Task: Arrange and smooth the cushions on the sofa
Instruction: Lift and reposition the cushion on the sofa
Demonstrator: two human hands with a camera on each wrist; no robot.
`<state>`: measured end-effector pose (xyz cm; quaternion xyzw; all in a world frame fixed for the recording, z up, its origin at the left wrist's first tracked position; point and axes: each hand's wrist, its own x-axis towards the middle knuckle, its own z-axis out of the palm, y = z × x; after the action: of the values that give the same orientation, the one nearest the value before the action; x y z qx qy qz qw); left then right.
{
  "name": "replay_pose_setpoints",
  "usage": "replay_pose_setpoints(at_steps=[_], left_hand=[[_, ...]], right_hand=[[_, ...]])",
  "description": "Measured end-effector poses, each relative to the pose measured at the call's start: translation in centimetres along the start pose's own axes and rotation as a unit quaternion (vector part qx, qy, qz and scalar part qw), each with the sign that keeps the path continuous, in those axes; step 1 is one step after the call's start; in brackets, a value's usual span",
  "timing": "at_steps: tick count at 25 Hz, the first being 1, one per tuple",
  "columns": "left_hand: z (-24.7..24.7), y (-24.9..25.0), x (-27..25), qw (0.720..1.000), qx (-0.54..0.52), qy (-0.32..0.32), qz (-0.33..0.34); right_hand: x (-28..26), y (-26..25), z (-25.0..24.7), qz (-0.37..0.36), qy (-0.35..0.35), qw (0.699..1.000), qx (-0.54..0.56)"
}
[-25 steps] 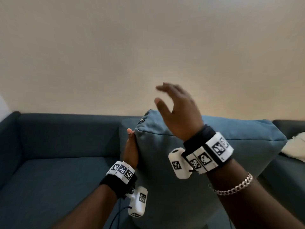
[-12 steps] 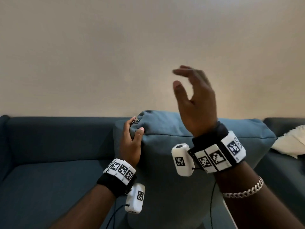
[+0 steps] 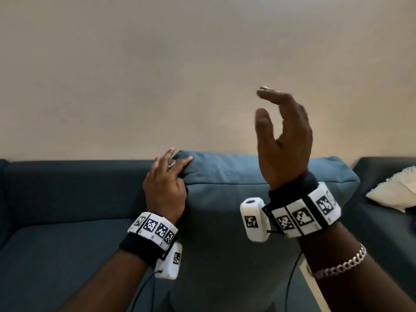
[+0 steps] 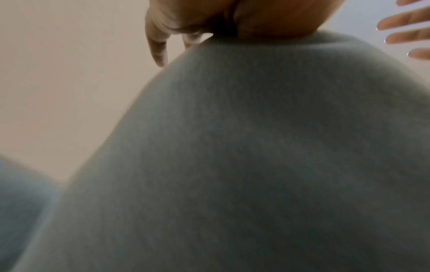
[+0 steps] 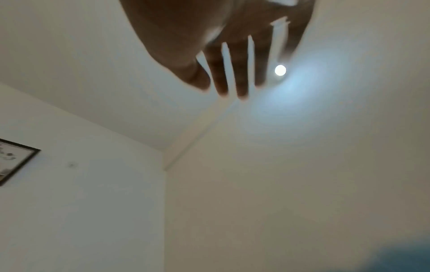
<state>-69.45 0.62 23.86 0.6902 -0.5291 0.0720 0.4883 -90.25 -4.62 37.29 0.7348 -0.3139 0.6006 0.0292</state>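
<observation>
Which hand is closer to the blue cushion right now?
Left. The left hand rests on the blue cushion at its top left corner; the right hand is raised above it, open.

Woven matt blue cloth on cushion (image 3: pixel 236 221), fine ribbed weave up close, small metal zip pull (image 3: pixel 172 165) at its 11 o'clock corner. Darker matt fabric on sofa (image 3: pixel 67 221). Soft cream cloth on pillow (image 3: pixel 394 192) at 3 o'clock. Smooth matt painted wall (image 3: pixel 157 75).
</observation>
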Motion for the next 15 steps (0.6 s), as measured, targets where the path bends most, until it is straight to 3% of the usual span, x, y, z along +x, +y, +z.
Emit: replay_pose_setpoints(at_steps=[1,2,3,4,5,6,7,9,10,11,12,13,14,15], left_hand=[[-0.4,0.2,0.6,0.998,0.057,-0.034,0.018],[-0.8,0.5,1.1,0.993,0.082,-0.079,0.017],[-1.1,0.6,1.5,0.988,0.081,-0.130,0.001],[-1.2,0.6,2.0,0.981,0.064,-0.183,-0.026],[-1.2,0.7,2.2,0.971,0.047,-0.229,-0.058],[-1.1,1.0,2.4,0.965,0.038,-0.244,-0.084],[-1.1,1.4,2.3,0.966,0.042,-0.236,-0.096],[-1.1,2.5,3.0,0.976,0.069,-0.181,-0.099],[-1.2,3.1,3.5,0.975,0.080,-0.175,-0.112],[-1.3,3.6,4.2,0.971,0.091,-0.182,-0.128],[-1.2,3.8,4.6,0.965,0.107,-0.195,-0.141],[-1.0,3.8,4.8,0.958,0.128,-0.210,-0.145],[-0.7,3.7,4.8,0.952,0.153,-0.226,-0.140],[-0.5,3.6,4.4,0.946,0.167,-0.242,-0.138]], right_hand=[[-1.9,0.9,0.4,-0.007,-0.088,0.991,-0.097],[-4.7,2.3,1.6,-0.019,-0.272,0.937,-0.217],[-7.6,3.9,3.2,-0.030,-0.446,0.849,-0.283],[-8.7,5.3,4.3,-0.028,-0.551,0.777,-0.304],[-8.4,5.9,4.8,-0.012,-0.580,0.762,-0.288],[-6.3,6.0,4.9,0.020,-0.554,0.798,-0.238],[-3.9,5.7,4.3,0.024,-0.486,0.858,-0.167],[0.1,5.1,1.9,0.038,-0.240,0.969,-0.044],[0.5,5.0,0.9,0.051,-0.128,0.990,-0.010],[-0.2,5.0,0.4,0.068,-0.079,0.993,-0.050],[-1.9,5.0,0.6,0.069,-0.118,0.982,-0.133],[-4.7,5.2,1.8,0.049,-0.260,0.935,-0.238],[-7.4,6.2,3.3,0.031,-0.413,0.863,-0.290],[-8.7,7.0,4.1,0.023,-0.506,0.805,-0.308]])
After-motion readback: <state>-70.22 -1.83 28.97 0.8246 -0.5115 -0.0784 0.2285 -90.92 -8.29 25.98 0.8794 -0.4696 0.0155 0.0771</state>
